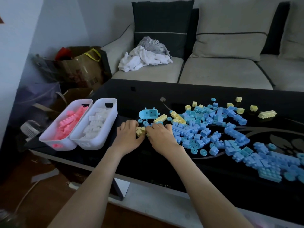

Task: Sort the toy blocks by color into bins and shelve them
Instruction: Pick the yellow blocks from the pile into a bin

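The left grip (130,135) is closed round a small cluster of yellow blocks (140,131), fingers curled over it from the left. The right grip (162,137) meets the same cluster from the other side with bent fingers, though I cannot tell whether it pinches the blocks or only presses against them. Both rest low on the black table (148,89), knuckles almost touching. Just left of the left grip stand two white bins side by side, their long axes running away from the person and leaning a little to the right: the nearer one (92,143) holds white blocks (95,124), the farther one (79,100) pink blocks (69,124). No bin for yellow shows here, so where this handful should go is an open question. The left grip is plainly the nearer to the bins. The rest of the yellow lies the other way, nearer the right grip: a long yellow brick (160,118) just beyond the knuckles, and another (267,114) well off to the right. Between and around them spreads the loose mass of blue blocks (197,129), unsorted.
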Demonstrator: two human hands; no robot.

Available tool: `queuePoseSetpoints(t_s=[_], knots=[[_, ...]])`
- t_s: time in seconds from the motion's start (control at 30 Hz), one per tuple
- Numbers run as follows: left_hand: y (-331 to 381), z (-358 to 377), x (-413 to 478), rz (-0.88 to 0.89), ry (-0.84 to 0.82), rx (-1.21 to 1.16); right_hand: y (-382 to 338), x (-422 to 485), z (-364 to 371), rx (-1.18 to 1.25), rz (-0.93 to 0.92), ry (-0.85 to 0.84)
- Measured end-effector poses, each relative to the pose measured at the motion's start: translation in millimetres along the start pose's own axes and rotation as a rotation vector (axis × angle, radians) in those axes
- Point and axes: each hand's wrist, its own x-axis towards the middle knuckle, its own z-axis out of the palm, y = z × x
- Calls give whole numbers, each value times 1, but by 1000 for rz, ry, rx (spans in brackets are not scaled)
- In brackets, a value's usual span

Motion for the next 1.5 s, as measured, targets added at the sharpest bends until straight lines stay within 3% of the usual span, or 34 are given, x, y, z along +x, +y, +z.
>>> queuePoseSetpoints(t_s=[0.43,0.73,1.1,1.3,1.4,1.5], knots=[[8,-8,-5,-55,33,-78,5,-3,-7,125,55,-20],[11,-7,-8,67,38,59,4,-3,-9,288,101,97],[31,-4,-21,-56,84,72,17,-16,-40,825,234,77],[45,-3,-21,-4,-2,149,21,-24,-52,933,294,92],[51,-1,-23,-3,12,153,22,-27,-57,1196,416,48],[62,-5,-23,-77,87,-58,24,-26,-67,1518,583,50]])
